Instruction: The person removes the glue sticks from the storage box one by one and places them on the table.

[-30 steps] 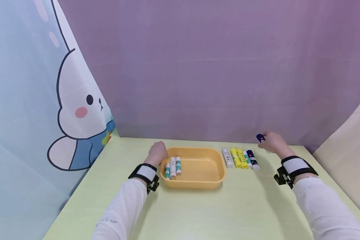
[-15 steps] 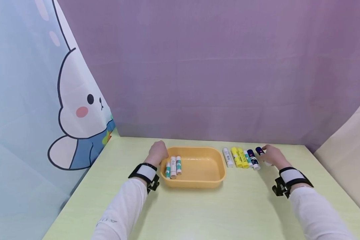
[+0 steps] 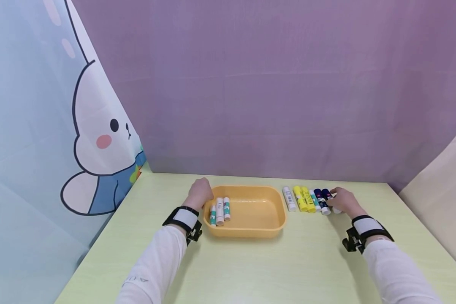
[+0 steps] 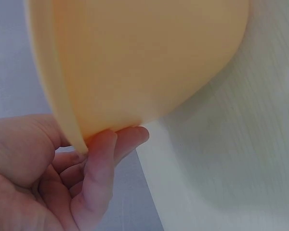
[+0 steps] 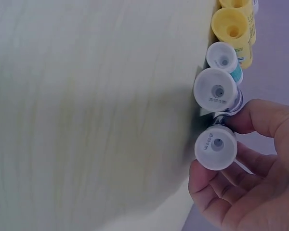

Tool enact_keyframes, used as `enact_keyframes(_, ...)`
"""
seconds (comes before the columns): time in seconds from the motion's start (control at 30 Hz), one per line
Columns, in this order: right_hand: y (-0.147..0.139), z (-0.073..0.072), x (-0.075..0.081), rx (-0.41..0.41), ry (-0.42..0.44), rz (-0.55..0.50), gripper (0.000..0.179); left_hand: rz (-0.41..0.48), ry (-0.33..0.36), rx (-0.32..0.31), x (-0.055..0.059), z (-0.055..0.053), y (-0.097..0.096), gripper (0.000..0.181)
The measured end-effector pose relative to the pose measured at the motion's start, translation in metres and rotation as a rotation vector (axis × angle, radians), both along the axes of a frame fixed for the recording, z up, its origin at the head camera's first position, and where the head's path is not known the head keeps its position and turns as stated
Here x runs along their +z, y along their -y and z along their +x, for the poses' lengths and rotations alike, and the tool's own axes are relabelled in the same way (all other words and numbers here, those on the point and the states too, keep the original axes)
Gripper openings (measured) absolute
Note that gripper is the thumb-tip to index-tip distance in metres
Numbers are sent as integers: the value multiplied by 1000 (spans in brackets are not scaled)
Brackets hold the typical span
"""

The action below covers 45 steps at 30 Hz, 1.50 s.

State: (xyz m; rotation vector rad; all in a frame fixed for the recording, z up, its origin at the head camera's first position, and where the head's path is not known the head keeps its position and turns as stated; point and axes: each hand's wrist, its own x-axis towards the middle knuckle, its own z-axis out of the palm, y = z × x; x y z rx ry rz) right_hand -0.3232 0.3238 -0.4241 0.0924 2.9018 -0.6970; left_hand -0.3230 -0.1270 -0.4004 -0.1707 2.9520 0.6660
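Note:
In the head view my right hand (image 3: 346,202) is at the right end of a row of glue sticks. Its thumb and fingers hold a navy glue stick with a white base (image 5: 216,147), lying beside a similar navy glue stick (image 3: 321,202). Leftward in that row come a small teal-and-white glue stick (image 3: 314,202), two yellow glue sticks (image 3: 304,199) and a white one (image 3: 289,199). My left hand (image 3: 199,194) pinches the rim of a yellow-orange plastic tray (image 4: 149,57) at its left side. Inside the tray lie three glue sticks (image 3: 220,212), white and teal.
The pale green table (image 3: 258,270) spreads out in front of the tray. A purple cloth (image 3: 266,93) hangs along the table's back edge. At the left is a light blue cloth (image 3: 26,177) with a cartoon rabbit, at the right a cream cloth (image 3: 444,185).
My right hand has come down and leftward with the navy glue stick, from above the table to beside the other navy one. The left hand has kept its hold on the tray.

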Motion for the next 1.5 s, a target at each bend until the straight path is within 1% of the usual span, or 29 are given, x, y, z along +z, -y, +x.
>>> enact_keyframes(0.13,0,1,-1,-9,4,-12,60,-14,-7,0,0,-1,0,13)
enact_keyframes(0.37,-1,1,-6,-28,-5,-68,58,-26,-2,3,0,-1,-1,14)
enact_keyframes(0.73,-1,-1,-10,-37,15,-69,58,-63,-2,7,0,-3,-2,17)
enact_keyframes(0.97,-1,0,-9,-42,24,-74,58,-88,4,8,2,-1,-3,19)
enact_keyframes(1.3,-2,0,-6,-61,46,-71,58,-85,11,23,1,-2,-4,22)
enact_keyframes(1.5,-2,0,3,-40,112,-100,57,-91,6,23,1,-2,-4,21)
